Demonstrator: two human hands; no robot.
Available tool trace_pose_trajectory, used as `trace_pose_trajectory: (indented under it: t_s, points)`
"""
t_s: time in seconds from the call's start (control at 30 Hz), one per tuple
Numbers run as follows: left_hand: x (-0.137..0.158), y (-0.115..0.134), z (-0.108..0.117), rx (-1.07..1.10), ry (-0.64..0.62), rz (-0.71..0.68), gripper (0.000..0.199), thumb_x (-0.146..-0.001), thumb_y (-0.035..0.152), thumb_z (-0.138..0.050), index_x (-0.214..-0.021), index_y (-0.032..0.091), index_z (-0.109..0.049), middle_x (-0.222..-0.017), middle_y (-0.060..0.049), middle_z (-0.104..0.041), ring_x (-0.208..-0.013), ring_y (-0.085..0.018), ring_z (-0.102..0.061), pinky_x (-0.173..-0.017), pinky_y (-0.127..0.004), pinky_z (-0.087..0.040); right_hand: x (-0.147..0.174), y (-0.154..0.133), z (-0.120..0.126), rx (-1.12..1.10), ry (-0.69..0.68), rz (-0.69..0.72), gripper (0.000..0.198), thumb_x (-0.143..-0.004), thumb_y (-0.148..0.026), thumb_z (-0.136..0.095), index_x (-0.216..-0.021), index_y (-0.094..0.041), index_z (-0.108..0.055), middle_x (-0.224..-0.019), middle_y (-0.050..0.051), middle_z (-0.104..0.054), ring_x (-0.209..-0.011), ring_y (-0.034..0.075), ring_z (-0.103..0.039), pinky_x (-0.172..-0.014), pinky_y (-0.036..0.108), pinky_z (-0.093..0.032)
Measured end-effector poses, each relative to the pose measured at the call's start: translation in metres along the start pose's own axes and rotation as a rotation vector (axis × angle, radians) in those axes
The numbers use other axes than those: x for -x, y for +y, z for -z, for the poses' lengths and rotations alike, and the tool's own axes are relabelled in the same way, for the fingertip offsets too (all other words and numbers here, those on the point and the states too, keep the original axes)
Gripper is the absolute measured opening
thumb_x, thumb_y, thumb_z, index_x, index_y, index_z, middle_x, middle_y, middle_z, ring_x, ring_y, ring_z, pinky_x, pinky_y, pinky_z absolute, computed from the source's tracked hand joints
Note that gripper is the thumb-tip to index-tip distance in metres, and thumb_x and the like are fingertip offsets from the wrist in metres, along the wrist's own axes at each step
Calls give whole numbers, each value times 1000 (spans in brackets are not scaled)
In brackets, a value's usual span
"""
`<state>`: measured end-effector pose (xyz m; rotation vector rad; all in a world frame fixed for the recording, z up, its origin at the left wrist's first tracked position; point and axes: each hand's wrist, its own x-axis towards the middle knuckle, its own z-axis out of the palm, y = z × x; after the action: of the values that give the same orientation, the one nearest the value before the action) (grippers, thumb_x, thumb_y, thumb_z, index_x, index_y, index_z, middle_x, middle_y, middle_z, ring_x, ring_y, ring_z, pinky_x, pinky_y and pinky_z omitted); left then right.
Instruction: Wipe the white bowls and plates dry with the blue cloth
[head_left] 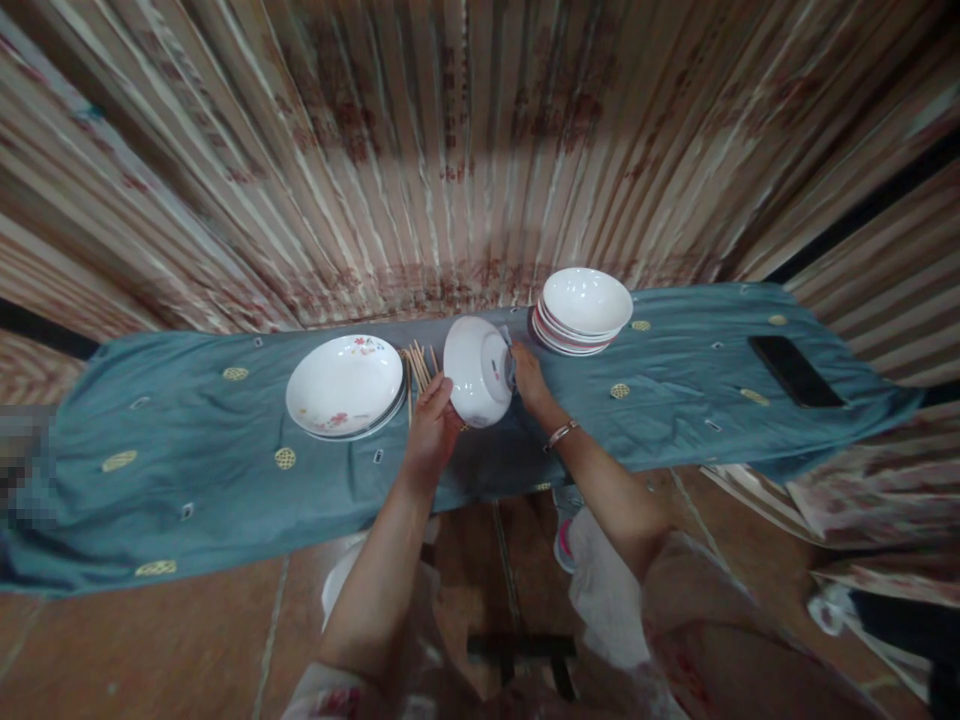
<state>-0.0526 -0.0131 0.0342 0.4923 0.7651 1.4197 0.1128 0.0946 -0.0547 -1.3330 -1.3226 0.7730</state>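
A white bowl point(478, 372) is tipped on its side above the middle of the table, its underside turned to the right. My left hand point(436, 415) grips its rim from the lower left, thumb on the outer wall. At the bowl's base, my right hand point(529, 380) is closed on a crumpled greyish cloth point(511, 368), pressed against the bowl; some of its fingers are hidden. Chopsticks point(418, 368) lie just left of the bowl, partly behind my left hand. Beyond my right hand stands a stack of white bowls point(583, 310) with reddish bands.
Stacked white plates with a floral pattern point(346, 388) sit left of the chopsticks. A black phone point(796, 371) lies at the right end of the table. A green patterned cloth point(225, 450) covers the narrow table; a pleated curtain point(450, 150) hangs behind it.
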Motion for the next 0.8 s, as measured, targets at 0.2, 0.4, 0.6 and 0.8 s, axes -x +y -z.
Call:
trace_pose_trajectory:
  t_s: [0.2,0.4,0.6,0.8]
  points:
    - [-4,1,6,10,24,-27,22,-82,26,-75,-101,15,-69,-99,-8,-79,-117,-24,-69,-102,-38,-54,7,6,-3,50,-36,17,52,-102,-48,-33,-119,-14,-67,-120,17,-72,-118,26,-64,-108,48,-48]
    - [-8,2,14,38,61,-29,23,-84,26,-74,-103,14,-67,-105,-9,-78,-113,-24,-70,-102,-38,-54,22,0,0,98,-53,-3,53,-103,-48,-31,-123,-12,-66,-123,20,-70,-119,29,-64,-108,52,-48]
    - [-11,7,11,141,205,24,20,-96,16,-57,-113,13,-68,-90,-5,-79,-87,-16,-75,-93,-30,-58,41,-12,4,117,-35,-23,56,-103,-46,-29,-128,-10,-64,-129,21,-69,-128,29,-60,-113,50,-45]
    - [-10,16,-1,252,355,100,30,-102,12,-45,-120,15,-68,-73,-1,-76,-68,-12,-72,-79,-21,-58,58,-20,10,96,-28,-56,65,-101,-53,-30,-133,-7,-61,-140,23,-62,-135,28,-56,-118,47,-39]
